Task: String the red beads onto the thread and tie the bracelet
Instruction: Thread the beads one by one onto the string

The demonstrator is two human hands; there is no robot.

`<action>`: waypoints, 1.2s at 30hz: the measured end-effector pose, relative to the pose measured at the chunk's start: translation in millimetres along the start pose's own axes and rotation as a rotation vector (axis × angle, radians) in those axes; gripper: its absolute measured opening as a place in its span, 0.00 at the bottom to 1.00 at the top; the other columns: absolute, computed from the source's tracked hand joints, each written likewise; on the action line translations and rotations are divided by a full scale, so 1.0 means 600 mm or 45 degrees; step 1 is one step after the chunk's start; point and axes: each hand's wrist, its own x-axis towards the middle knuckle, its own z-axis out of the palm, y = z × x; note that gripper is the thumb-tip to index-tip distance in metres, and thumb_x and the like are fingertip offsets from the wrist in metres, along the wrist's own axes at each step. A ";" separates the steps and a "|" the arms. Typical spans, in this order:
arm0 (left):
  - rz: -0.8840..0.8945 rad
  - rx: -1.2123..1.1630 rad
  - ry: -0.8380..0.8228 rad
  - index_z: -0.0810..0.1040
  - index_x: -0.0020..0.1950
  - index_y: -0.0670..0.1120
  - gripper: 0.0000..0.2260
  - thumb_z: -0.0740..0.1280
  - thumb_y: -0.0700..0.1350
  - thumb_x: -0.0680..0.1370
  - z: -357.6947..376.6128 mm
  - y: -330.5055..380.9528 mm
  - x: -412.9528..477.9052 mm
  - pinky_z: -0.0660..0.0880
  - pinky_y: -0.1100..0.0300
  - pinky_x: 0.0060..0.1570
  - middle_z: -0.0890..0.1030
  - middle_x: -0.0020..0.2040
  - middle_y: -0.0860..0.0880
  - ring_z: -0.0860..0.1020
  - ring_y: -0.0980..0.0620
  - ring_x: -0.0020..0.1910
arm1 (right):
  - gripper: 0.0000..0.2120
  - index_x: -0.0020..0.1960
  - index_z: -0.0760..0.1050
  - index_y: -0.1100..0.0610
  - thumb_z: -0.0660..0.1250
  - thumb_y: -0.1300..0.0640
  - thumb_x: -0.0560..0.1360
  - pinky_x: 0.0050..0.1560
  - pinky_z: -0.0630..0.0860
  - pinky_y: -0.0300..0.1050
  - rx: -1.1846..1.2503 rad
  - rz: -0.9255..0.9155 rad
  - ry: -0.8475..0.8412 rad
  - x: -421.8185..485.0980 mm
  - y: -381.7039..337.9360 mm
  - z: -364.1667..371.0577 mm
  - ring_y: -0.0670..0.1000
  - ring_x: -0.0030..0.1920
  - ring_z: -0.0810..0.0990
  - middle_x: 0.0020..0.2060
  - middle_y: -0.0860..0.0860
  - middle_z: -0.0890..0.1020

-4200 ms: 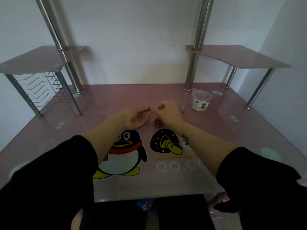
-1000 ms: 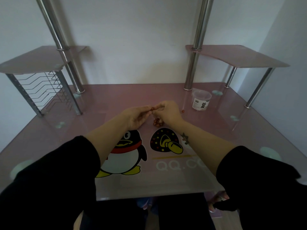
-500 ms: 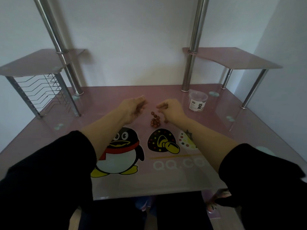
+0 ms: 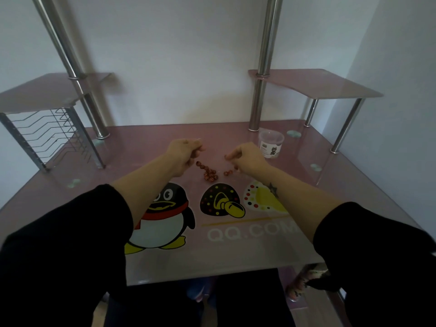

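Observation:
A run of red beads (image 4: 208, 172) hangs from my left hand (image 4: 182, 153) and ends in a small heap on the pink glass table (image 4: 141, 149). My left hand's fingers are curled and pinch the upper end of that strand. My right hand (image 4: 246, 158) is held about a hand's width to the right, its fingertips pinched together; the thread itself is too thin to make out. Two or three loose red beads (image 4: 228, 172) lie on the glass just under my right hand.
A clear plastic cup (image 4: 270, 144) with a label stands at the back right, beside a steel post (image 4: 259, 90). A wire rack (image 4: 52, 135) stands under the left shelf. Cartoon penguin (image 4: 162, 218) and mushroom prints (image 4: 220, 200) mark the glass near me.
My hands, which met at the middle a second ago, have drawn apart sideways. The bead strand now hangs lower from my left hand. The view has shifted slightly.

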 end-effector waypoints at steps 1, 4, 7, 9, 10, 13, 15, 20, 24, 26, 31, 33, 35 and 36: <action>0.001 0.024 0.001 0.80 0.42 0.44 0.07 0.68 0.45 0.77 0.000 0.000 0.000 0.69 0.69 0.24 0.81 0.36 0.50 0.73 0.59 0.29 | 0.06 0.49 0.84 0.59 0.70 0.63 0.74 0.34 0.76 0.33 -0.020 -0.005 -0.012 -0.001 0.000 0.000 0.41 0.32 0.78 0.44 0.52 0.84; 0.006 0.064 0.006 0.80 0.43 0.43 0.06 0.68 0.45 0.77 -0.001 -0.001 -0.001 0.69 0.69 0.24 0.81 0.36 0.50 0.72 0.59 0.28 | 0.03 0.43 0.84 0.59 0.74 0.60 0.70 0.37 0.74 0.36 -0.056 -0.013 -0.035 -0.005 -0.002 0.002 0.38 0.33 0.77 0.39 0.49 0.84; 0.016 0.068 0.013 0.80 0.42 0.43 0.07 0.69 0.45 0.77 -0.005 -0.002 -0.001 0.69 0.69 0.23 0.81 0.35 0.49 0.72 0.59 0.28 | 0.04 0.37 0.83 0.59 0.76 0.58 0.68 0.33 0.71 0.34 -0.106 -0.024 -0.088 -0.009 -0.006 0.003 0.32 0.28 0.76 0.32 0.45 0.82; 0.020 0.064 0.015 0.80 0.43 0.43 0.06 0.69 0.45 0.77 -0.006 -0.003 -0.003 0.70 0.68 0.24 0.81 0.36 0.49 0.73 0.59 0.29 | 0.04 0.34 0.83 0.56 0.77 0.58 0.66 0.35 0.72 0.37 -0.152 -0.011 -0.131 -0.013 -0.008 0.003 0.33 0.32 0.76 0.30 0.43 0.81; 0.022 0.063 0.019 0.80 0.44 0.43 0.06 0.69 0.45 0.77 -0.007 -0.004 -0.004 0.70 0.68 0.24 0.81 0.37 0.49 0.73 0.58 0.29 | 0.05 0.34 0.83 0.56 0.77 0.57 0.66 0.37 0.75 0.41 -0.175 0.005 -0.142 -0.015 -0.009 0.002 0.36 0.34 0.78 0.31 0.44 0.82; 0.033 0.072 0.029 0.80 0.45 0.42 0.06 0.69 0.45 0.77 -0.006 -0.007 -0.008 0.70 0.68 0.24 0.81 0.36 0.49 0.73 0.58 0.29 | 0.08 0.33 0.81 0.55 0.77 0.54 0.66 0.40 0.79 0.48 -0.262 0.051 -0.146 -0.023 -0.008 0.002 0.48 0.36 0.81 0.32 0.49 0.83; 0.044 0.091 0.030 0.80 0.44 0.43 0.06 0.69 0.45 0.77 -0.005 -0.008 -0.011 0.70 0.68 0.25 0.81 0.36 0.49 0.73 0.58 0.29 | 0.09 0.35 0.81 0.59 0.76 0.53 0.67 0.40 0.80 0.50 -0.323 0.098 -0.166 -0.028 -0.006 0.003 0.50 0.36 0.81 0.33 0.50 0.83; 0.047 0.092 0.009 0.79 0.44 0.42 0.06 0.69 0.44 0.77 0.001 -0.006 -0.014 0.71 0.66 0.28 0.81 0.37 0.49 0.73 0.57 0.31 | 0.11 0.36 0.76 0.67 0.70 0.59 0.70 0.40 0.80 0.55 -0.408 0.123 -0.192 -0.034 -0.007 0.010 0.53 0.34 0.77 0.36 0.60 0.81; 0.057 0.076 0.003 0.79 0.44 0.42 0.05 0.69 0.43 0.77 0.003 0.002 -0.018 0.72 0.67 0.27 0.81 0.38 0.48 0.74 0.57 0.31 | 0.20 0.25 0.68 0.58 0.68 0.61 0.73 0.27 0.65 0.41 -0.342 0.046 -0.189 -0.030 -0.024 0.006 0.47 0.23 0.67 0.22 0.50 0.68; 0.086 0.061 0.001 0.78 0.44 0.42 0.05 0.68 0.42 0.77 0.001 0.016 -0.018 0.72 0.67 0.27 0.81 0.38 0.47 0.74 0.56 0.31 | 0.15 0.30 0.76 0.66 0.69 0.61 0.74 0.24 0.67 0.36 -0.229 0.032 -0.089 -0.013 -0.042 -0.012 0.46 0.23 0.71 0.24 0.56 0.73; 0.172 0.081 0.003 0.78 0.46 0.43 0.05 0.67 0.43 0.78 -0.003 0.051 -0.016 0.72 0.67 0.29 0.81 0.39 0.48 0.73 0.57 0.31 | 0.14 0.40 0.76 0.73 0.68 0.61 0.75 0.23 0.70 0.29 0.062 -0.055 0.077 0.015 -0.089 -0.051 0.40 0.22 0.75 0.31 0.52 0.81; 0.184 0.112 0.003 0.79 0.47 0.43 0.05 0.68 0.43 0.78 -0.008 0.052 -0.014 0.71 0.67 0.29 0.82 0.39 0.48 0.74 0.57 0.31 | 0.12 0.42 0.77 0.70 0.67 0.60 0.77 0.23 0.71 0.31 0.119 -0.057 0.087 0.018 -0.096 -0.051 0.43 0.24 0.76 0.33 0.47 0.80; 0.187 0.142 0.022 0.79 0.44 0.43 0.05 0.68 0.44 0.77 -0.014 0.049 -0.012 0.71 0.66 0.30 0.82 0.39 0.48 0.73 0.57 0.31 | 0.09 0.42 0.76 0.65 0.65 0.60 0.78 0.24 0.73 0.35 0.234 -0.031 0.116 0.021 -0.098 -0.050 0.47 0.27 0.77 0.35 0.52 0.80; 0.181 0.159 0.034 0.79 0.43 0.44 0.05 0.69 0.44 0.77 -0.017 0.047 -0.010 0.71 0.65 0.30 0.82 0.39 0.48 0.73 0.56 0.32 | 0.08 0.42 0.76 0.63 0.64 0.60 0.78 0.25 0.74 0.37 0.311 -0.004 0.134 0.022 -0.098 -0.050 0.48 0.27 0.77 0.35 0.54 0.80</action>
